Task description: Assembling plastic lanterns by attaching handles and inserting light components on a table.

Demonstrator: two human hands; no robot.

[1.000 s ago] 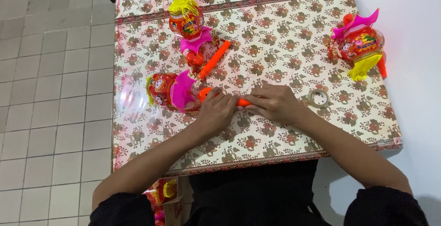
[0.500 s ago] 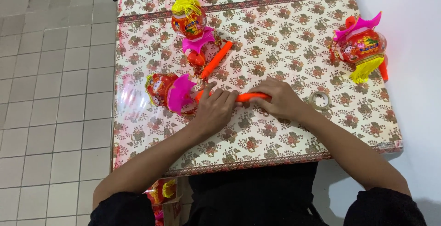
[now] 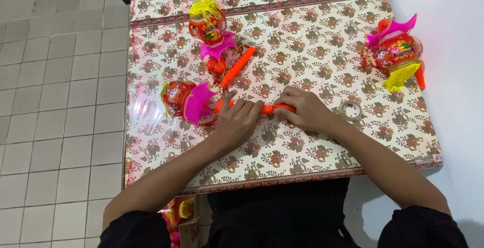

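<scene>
Bright, even light; glare patch on tablecloth (image 3: 146, 112) left; sharp.

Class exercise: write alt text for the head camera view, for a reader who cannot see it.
Both of a person's hands, the left hand and the right hand, rest on an orange stick attached to a red and pink toy lantern on a floral table. Two more lanterns and a tape roll lie nearby.

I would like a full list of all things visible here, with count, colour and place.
lanterns: three, red with pink skirts and yellow tassels; two lying left of centre, one at the right edge.
orange sticks: two; one beside the upper lantern, one under both hands.
tape roll: one, clear, right of the hands.
table: one, floral cover.
floor: grey tiles, left.
left hand: on the stick near the lantern.
right hand: grips the stick's end.
</scene>
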